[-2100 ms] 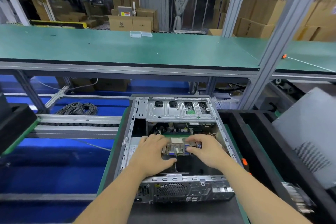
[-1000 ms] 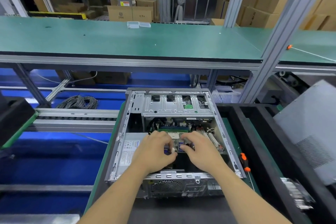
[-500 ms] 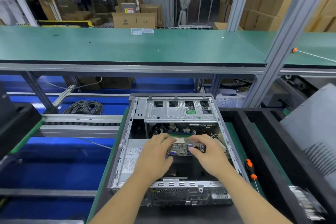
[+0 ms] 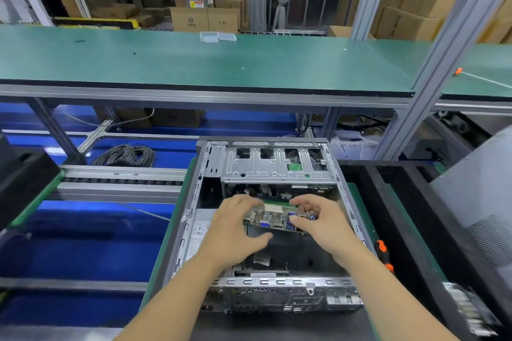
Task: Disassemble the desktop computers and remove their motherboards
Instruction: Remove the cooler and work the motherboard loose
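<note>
Motherboard [image 4: 273, 219] held tilted inside the open computer case [image 4: 266, 282], port edge facing the camera.

Case lies flat on the green-edged workstation, drive cage [image 4: 277, 166] at the far end. Left hand [image 4: 235, 232] grips the board's left end, fingers curled over its top edge; right hand [image 4: 321, 221] pinches the right end. An orange-handled screwdriver [image 4: 383, 253] lies just beside the case's right wall.

A: Legible text, any item?
B: None. White label [image 4: 200, 241] inside the computer case [image 4: 191, 202], 9 o'clock side: print too small. Cardboard box [image 4: 190, 19], 12 o'clock: round logo, illegible. Yellow-red warning sticker [image 4: 197, 4]: unreadable.
</note>
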Tool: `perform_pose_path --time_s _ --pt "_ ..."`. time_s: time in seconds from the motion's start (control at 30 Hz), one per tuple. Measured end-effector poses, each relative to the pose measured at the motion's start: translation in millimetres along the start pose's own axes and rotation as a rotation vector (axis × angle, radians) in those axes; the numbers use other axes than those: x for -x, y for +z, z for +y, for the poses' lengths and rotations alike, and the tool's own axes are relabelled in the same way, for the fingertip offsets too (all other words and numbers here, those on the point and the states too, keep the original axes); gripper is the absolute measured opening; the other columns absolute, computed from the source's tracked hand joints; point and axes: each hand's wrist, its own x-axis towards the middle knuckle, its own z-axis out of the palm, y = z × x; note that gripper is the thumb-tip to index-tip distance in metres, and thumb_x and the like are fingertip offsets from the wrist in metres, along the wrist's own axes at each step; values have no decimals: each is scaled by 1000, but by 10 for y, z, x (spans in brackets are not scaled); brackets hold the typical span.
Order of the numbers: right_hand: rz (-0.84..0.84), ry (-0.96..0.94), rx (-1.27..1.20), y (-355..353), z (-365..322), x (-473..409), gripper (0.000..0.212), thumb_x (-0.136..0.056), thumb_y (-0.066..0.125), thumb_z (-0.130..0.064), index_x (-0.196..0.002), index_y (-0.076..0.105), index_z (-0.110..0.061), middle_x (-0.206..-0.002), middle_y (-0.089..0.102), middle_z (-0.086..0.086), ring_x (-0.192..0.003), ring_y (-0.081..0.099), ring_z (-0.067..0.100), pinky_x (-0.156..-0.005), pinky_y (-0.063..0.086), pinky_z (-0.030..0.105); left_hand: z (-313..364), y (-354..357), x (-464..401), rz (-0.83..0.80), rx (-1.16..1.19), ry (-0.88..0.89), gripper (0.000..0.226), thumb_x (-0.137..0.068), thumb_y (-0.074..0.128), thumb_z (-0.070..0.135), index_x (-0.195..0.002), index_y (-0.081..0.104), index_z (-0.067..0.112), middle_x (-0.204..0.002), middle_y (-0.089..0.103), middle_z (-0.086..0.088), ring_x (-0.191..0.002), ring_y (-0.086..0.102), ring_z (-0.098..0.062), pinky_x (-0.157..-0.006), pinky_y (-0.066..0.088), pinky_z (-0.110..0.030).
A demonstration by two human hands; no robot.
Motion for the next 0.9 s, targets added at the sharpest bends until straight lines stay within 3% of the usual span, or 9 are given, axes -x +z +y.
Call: perform_pose_path --time_s 0.07,0.2,0.33,0.47,0.57,0.7,0.77,0.83,0.9 --pt "-78 31 18 -38 37 40 25 -85 77 -22 -95 71 -45 -108 65 -12 -104 58 1 -84 44 25 -65 -85 -37 -135 -244 117 48 -80 67 50 -125 63 33 -125 54 17 -122 43 -6 -109 35 -34" --pt "-301 70 75 -114 85 138 24 -83 78 -23 -95 74 -44 -107 69 -19 -98 62 -2 -83 48 16 -112 -105 -5 -272 -439 214 66 -71 49 60 -130 59 33 -123 59 16 -119 48 -7 -115 23 -33" --pt "-185 42 21 -193 -6 35 22 -86 77 -19 -99 75 -37 -100 72 -9 -101 65 13 -96 51 36 -119 -95 2 -203 -371 241 55 -80 57 54 -129 61 31 -123 61 14 -117 51 -9 -114 29 -34" --pt "-193 -31 108 -99 -45 20 25 -87 74 -25 -96 72 -48 -92 68 -15 -87 62 4 -84 50 27 -118 -101 24 -178 -348 209 73 -79 52 72 -140 52 32 -135 53 17 -126 45 -6 -114 29 -34" --pt "-164 -35 127 -21 -20 51 25 -87 73 -28 -97 71 -51 -93 66 -19 -87 61 0 -84 51 28 -71 -104 30 -158 -361 214 71 -82 44 81 -130 63 31 -128 57 17 -121 48 -6 -112 31 -33" --pt "-277 -48 216 -72 1 60 21 -88 72 -28 -101 71 -45 -99 66 -16 -94 60 -1 -92 49 27 -54 -128 39 -187 -377 209 59 -94 32 70 -114 70 31 -111 64 18 -110 52 -4 -109 31 -31" --pt "-401 -75 373 -38 60 78 20 -90 71 -32 -106 68 -44 -106 63 -20 -101 57 -3 -96 45 25 -63 -137 19 -156 -336 169 44 -102 33 53 -103 69 27 -100 64 16 -100 53 -7 -105 35 -33" --pt "-526 -64 526 43 134 96 26 -93 68 -31 -115 64 -44 -109 58 -25 -99 57 -2 -89 45 19 -72 -153 5 -82 -287 93 34 -105 34 37 -89 60 23 -86 58 12 -86 50 -10 -95 40 -35" --pt "-593 -4 596 65 174 63 29 -98 60 -20 -120 64 -39 -105 59 -24 -81 61 3 -73 51 18 -79 -150 11 -39 -275 49 33 -105 33 33 -82 54 22 -79 53 11 -81 47 -11 -89 42 -34"
